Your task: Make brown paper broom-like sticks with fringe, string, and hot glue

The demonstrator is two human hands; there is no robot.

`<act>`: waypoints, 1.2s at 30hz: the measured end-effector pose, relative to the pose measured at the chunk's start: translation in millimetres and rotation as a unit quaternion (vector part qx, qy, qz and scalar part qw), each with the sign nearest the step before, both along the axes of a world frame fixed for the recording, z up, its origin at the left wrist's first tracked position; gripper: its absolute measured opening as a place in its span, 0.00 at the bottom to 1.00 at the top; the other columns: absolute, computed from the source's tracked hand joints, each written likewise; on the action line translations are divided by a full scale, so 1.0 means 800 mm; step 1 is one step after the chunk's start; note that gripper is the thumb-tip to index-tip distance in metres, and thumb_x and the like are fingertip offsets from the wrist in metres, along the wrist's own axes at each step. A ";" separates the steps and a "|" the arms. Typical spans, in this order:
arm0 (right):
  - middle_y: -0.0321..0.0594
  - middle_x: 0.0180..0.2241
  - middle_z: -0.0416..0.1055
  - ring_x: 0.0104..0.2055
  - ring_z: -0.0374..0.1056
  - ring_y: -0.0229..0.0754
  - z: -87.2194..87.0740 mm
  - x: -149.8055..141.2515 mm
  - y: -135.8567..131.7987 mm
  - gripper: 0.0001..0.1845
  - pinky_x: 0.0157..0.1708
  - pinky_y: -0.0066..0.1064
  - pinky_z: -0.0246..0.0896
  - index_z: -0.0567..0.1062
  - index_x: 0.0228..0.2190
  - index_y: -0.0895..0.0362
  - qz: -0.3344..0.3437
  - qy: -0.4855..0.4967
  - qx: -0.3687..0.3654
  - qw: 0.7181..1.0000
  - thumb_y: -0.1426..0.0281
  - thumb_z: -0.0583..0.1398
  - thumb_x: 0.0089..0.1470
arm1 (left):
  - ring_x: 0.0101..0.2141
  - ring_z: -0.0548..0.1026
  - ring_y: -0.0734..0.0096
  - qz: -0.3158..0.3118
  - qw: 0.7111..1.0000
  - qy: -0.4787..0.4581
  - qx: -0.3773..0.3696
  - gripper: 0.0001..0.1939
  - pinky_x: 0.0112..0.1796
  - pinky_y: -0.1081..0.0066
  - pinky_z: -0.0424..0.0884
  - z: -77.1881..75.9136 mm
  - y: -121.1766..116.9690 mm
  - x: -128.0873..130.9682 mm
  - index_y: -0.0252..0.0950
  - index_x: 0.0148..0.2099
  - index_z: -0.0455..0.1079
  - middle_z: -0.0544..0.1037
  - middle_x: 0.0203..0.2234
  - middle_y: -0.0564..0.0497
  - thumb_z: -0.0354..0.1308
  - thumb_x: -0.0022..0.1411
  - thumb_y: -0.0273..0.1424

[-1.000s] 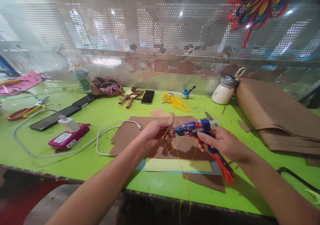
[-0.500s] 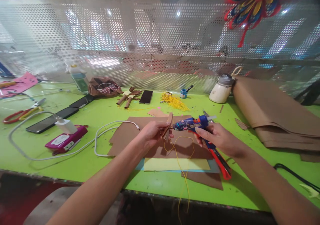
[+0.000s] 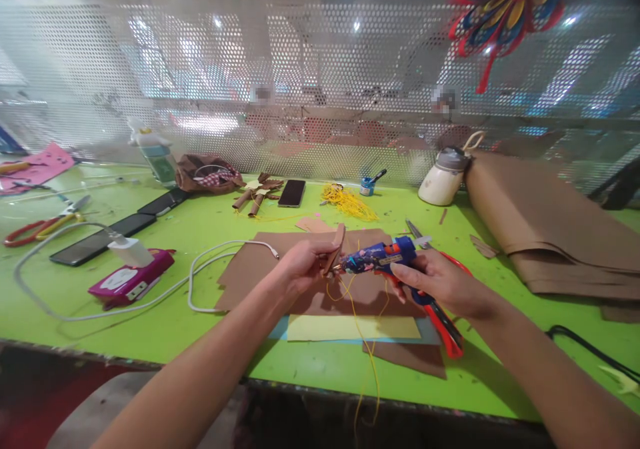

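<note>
My left hand [image 3: 306,262] pinches a narrow folded strip of brown paper [image 3: 338,244], held upright over the table. In my right hand [image 3: 435,277] is a blue hot glue gun [image 3: 383,257], its nozzle pointing left at the lower part of the strip. Nozzle and strip look to be touching or nearly so. Yellow string [image 3: 367,342] hangs from near my left fingers past the table's front edge. Beneath both hands lie a brown paper sheet [image 3: 250,269] and a pale yellow paper strip [image 3: 350,328]. Scissors with red handles [image 3: 447,336] lie under my right hand, partly hidden.
A purple power adapter [image 3: 133,279] with a white cable stands left, near phones and pliers-like scissors [image 3: 45,228]. Toward the back are a phone [image 3: 292,193], yellow string bundle [image 3: 350,201], small blue jar [image 3: 367,186] and cream bottle [image 3: 441,181]. Large brown paper [image 3: 545,216] lies right.
The glue gun has moved slightly down and left, its nozzle going from the strip's middle to lower along it. My left hand still holds the strip in about the same place.
</note>
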State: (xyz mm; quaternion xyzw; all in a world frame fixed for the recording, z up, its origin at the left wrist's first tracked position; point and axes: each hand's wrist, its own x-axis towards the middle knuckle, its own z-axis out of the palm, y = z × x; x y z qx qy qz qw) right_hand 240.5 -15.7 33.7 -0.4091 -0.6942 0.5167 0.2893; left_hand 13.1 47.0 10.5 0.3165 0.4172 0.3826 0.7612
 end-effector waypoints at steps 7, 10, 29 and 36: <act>0.38 0.24 0.67 0.24 0.62 0.34 0.002 0.000 -0.001 0.22 0.24 0.26 0.56 0.70 0.27 0.61 0.011 0.004 0.006 1.000 0.53 0.56 0.56 | 0.19 0.75 0.73 0.012 1.000 0.017 -0.008 0.07 0.21 0.76 0.73 0.003 -0.001 0.001 0.25 0.29 0.71 0.78 0.22 0.43 0.54 0.59 0.21; 0.39 0.24 0.67 0.24 0.62 0.34 0.000 0.002 0.002 0.22 0.24 0.27 0.57 0.70 0.27 0.60 -0.007 0.022 0.000 1.000 0.53 0.57 0.55 | 0.19 0.74 0.72 0.001 1.000 0.017 -0.001 0.08 0.20 0.76 0.72 0.003 -0.001 0.000 0.25 0.30 0.71 0.77 0.21 0.44 0.53 0.59 0.21; 0.39 0.24 0.68 0.25 0.64 0.35 -0.005 0.008 0.005 0.20 0.25 0.27 0.59 0.73 0.31 0.61 0.004 0.067 -0.038 0.997 0.55 0.59 0.55 | 0.20 0.75 0.72 0.007 1.000 -0.001 -0.016 0.08 0.22 0.75 0.72 0.003 -0.001 0.001 0.25 0.30 0.70 0.77 0.21 0.44 0.51 0.60 0.20; 0.40 0.27 0.67 0.27 0.64 0.36 -0.008 0.000 0.009 0.21 0.26 0.28 0.60 0.73 0.31 0.62 -0.061 0.105 -0.054 0.991 0.54 0.60 0.53 | 0.20 0.76 0.69 -0.028 1.000 0.003 0.004 0.09 0.23 0.75 0.72 0.005 -0.004 -0.001 0.25 0.29 0.70 0.76 0.20 0.43 0.51 0.60 0.21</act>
